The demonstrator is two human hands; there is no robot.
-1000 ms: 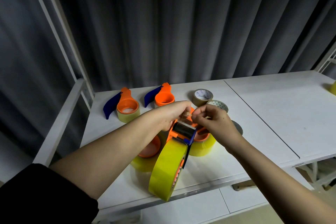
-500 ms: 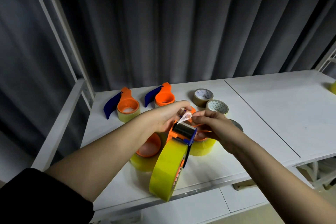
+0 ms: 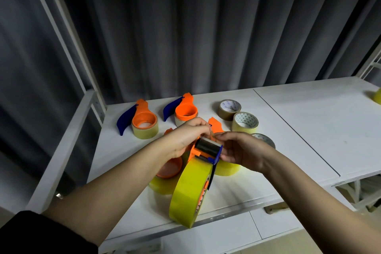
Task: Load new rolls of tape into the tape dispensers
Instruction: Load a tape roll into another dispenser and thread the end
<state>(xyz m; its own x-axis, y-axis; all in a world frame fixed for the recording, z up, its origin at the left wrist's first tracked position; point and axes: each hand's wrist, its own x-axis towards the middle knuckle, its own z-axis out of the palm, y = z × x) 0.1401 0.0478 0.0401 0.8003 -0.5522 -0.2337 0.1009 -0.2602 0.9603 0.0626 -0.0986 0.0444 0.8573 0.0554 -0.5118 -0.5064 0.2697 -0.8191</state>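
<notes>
An orange and blue tape dispenser (image 3: 206, 148) with a big yellow tape roll (image 3: 190, 189) on it is held above the white table (image 3: 309, 130). My left hand (image 3: 185, 138) grips the dispenser from the left, its fingertips at the toothed blade. My right hand (image 3: 241, 150) holds the dispenser's right side and pinches the tape end at the blade. Under my hands lie two more orange dispensers on yellow rolls (image 3: 168, 171) (image 3: 226, 169), partly hidden.
Two loaded orange dispensers with blue handles (image 3: 142, 119) (image 3: 183, 109) lie at the back left. Loose rolls stand at the back: a brown one (image 3: 228, 108), a pale one (image 3: 245, 122), a grey one (image 3: 265, 139). White frame posts rise at the left.
The loose clear tape end that stood up between my fingers half a second ago is now down at the blade. Both hands stayed on the dispenser.
</notes>
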